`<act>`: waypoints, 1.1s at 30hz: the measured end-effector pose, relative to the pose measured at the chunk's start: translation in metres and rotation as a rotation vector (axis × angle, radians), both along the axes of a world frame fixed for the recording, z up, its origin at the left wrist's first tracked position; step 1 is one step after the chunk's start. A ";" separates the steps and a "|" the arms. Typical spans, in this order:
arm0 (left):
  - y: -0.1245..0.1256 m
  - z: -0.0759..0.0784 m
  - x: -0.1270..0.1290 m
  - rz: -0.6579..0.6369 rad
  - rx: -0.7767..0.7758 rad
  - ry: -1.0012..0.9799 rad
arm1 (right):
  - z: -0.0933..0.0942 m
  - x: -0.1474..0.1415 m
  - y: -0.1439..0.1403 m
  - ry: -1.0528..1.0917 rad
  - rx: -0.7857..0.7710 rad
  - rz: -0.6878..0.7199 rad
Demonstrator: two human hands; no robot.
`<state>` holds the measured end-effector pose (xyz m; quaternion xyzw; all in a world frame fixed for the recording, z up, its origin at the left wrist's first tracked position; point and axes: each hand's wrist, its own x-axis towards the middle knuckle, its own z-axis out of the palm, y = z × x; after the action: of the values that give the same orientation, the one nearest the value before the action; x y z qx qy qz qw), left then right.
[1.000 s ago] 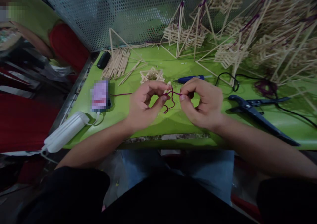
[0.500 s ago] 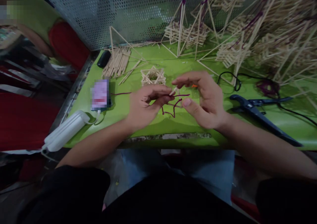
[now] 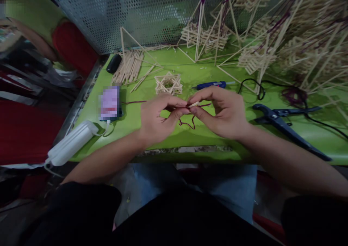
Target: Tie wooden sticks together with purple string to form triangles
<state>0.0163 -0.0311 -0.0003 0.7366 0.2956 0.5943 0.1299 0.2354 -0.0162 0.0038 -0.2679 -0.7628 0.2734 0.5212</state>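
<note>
My left hand (image 3: 160,119) is closed in a pinch on a purple string (image 3: 187,124), part of which hangs in a loose loop below the fingers. A small pale wooden piece (image 3: 194,104) shows at the meeting fingertips. From the other side, my right hand (image 3: 225,112) pinches at the same spot, thumb and fingers closed on the string and this piece. One string end sticks out toward the right palm. Just behind the hands sits a star-shaped frame of stacked sticks (image 3: 168,83). The exact grip between the fingertips is partly hidden.
A slim blue tool (image 3: 212,84) lies beyond my right hand, dark pliers-like cutters (image 3: 285,119) to its right. Loose sticks (image 3: 130,68), a phone (image 3: 109,103) and a white power bank (image 3: 72,144) are left. Stick structures (image 3: 255,57) crowd the back right. Another person sits far left.
My right hand was open and apart from the left; it has moved in and closed on the string and wooden piece. The blue tool behind it is now uncovered.
</note>
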 end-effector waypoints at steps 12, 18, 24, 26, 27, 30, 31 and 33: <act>0.001 0.005 0.002 -0.041 0.007 0.069 | -0.006 0.001 0.003 0.028 0.020 0.047; 0.003 0.003 0.001 -0.047 -0.085 0.051 | -0.004 0.002 0.006 -0.020 0.059 0.043; 0.005 -0.003 -0.001 -0.170 -0.254 -0.067 | 0.002 0.001 0.008 -0.001 0.160 0.063; 0.006 -0.004 -0.001 -0.178 -0.278 -0.091 | 0.003 0.001 0.007 -0.019 0.118 0.013; 0.006 -0.004 0.000 -0.178 -0.279 -0.102 | 0.002 0.000 0.007 -0.026 0.099 0.003; 0.007 -0.003 0.000 -0.188 -0.262 -0.131 | 0.000 0.001 0.007 -0.031 0.076 0.028; 0.008 -0.003 -0.001 -0.194 -0.253 -0.138 | -0.001 0.000 0.008 -0.030 0.070 0.034; 0.008 -0.002 -0.001 -0.193 -0.249 -0.135 | -0.002 0.000 0.008 -0.032 0.054 0.032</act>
<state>0.0148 -0.0233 -0.0027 0.6984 0.2853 0.5858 0.2962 0.2357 -0.0083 0.0019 -0.2457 -0.7823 0.2567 0.5116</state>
